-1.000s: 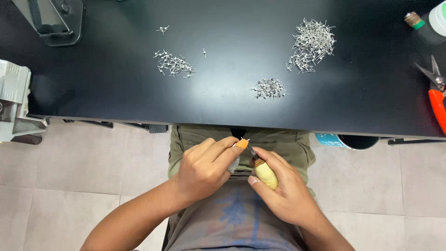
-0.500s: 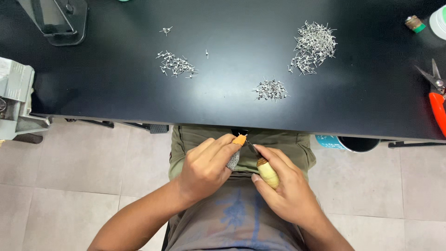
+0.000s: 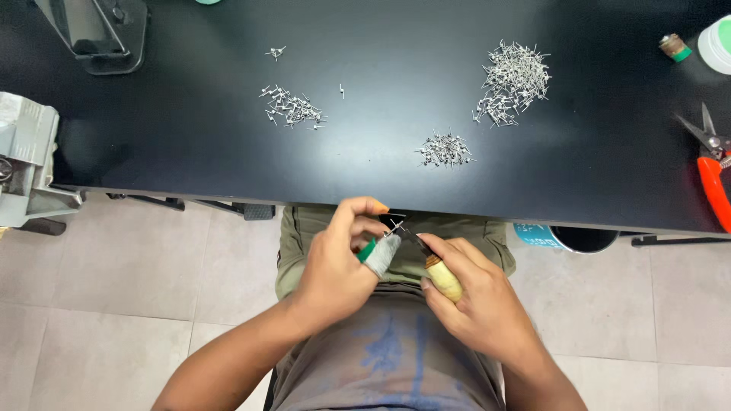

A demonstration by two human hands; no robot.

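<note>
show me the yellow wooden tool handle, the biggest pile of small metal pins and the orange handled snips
yellow wooden tool handle (image 3: 443, 279), head view, on its rounded middle
biggest pile of small metal pins (image 3: 514, 80), head view, pile centre
orange handled snips (image 3: 714, 190), head view, on the orange grip

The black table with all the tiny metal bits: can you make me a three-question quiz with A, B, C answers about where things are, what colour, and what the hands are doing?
1. Where is the biggest heap of metal pins?
A. near the table's left edge
B. on the right part of the table
C. on the floor

2. What colour are the handles of the snips?
A. orange-red
B. blue
C. white

3. What is the right hand doing?
A. lying flat on the table
B. hanging empty
C. gripping a tool with a pale yellow handle

Answers:
1 B, the largest heap lies right of the two smaller ones on the black table.
2 A, orange-red shows at the right edge.
3 C, its fingers wrap the handle, and the tip meets a small pin at the left hand.
</note>
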